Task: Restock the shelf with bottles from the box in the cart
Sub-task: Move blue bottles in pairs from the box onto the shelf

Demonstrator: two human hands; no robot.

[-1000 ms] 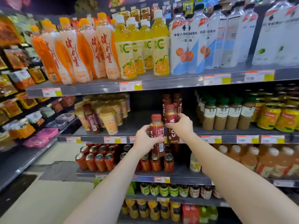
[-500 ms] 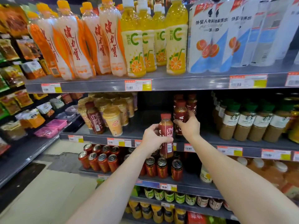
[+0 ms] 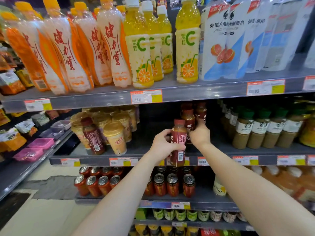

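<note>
The left hand [image 3: 162, 145] grasps a red-capped coffee bottle [image 3: 178, 142] around its mid-body, thumb toward the camera and fingers wrapped behind the label. The bottle is upright, in the air just in front of the middle shelf [image 3: 150, 130], its base level with the shelf's front edge.

The right hand [image 3: 199, 135] is closed around the lower part of a second bottle [image 3: 188, 120], which stands on the shelf with two like bottles [image 3: 200, 111] just behind it.

Handling assessment:
- The bottle appears full, so moderately heavy for its size.
- The wall is probably rigid plastic. The shrink label may be slick.
- Hold at the labelled waist, not the cap.
- Set the base flat, because the tall, narrow body could tip into the row.
</note>
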